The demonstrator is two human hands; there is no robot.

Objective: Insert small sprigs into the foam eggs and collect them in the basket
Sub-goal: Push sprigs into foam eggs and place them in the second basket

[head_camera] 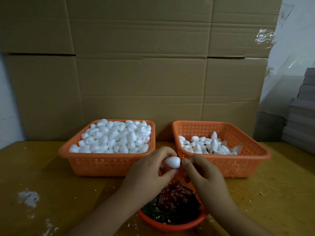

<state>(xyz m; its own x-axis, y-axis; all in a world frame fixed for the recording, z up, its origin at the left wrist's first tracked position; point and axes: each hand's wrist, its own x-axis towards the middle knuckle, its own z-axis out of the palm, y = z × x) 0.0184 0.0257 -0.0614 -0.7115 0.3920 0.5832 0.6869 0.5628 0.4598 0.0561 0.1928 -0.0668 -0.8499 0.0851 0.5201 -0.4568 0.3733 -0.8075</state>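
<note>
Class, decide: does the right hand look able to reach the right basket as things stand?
Probably yes: the right hand is just in front of the right basket, whose top is open, with nothing between.

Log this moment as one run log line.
left hand holds foam egg | right hand pinching at its tip, sprig unseen | right basket part filled

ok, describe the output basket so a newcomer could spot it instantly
Two orange perforated baskets sit side by side on the wooden table before the cardboard wall. Take the right basket, behind the right hand. Unlike the left basket, heaped to the rim, its foam eggs only cover the bottom.
</note>
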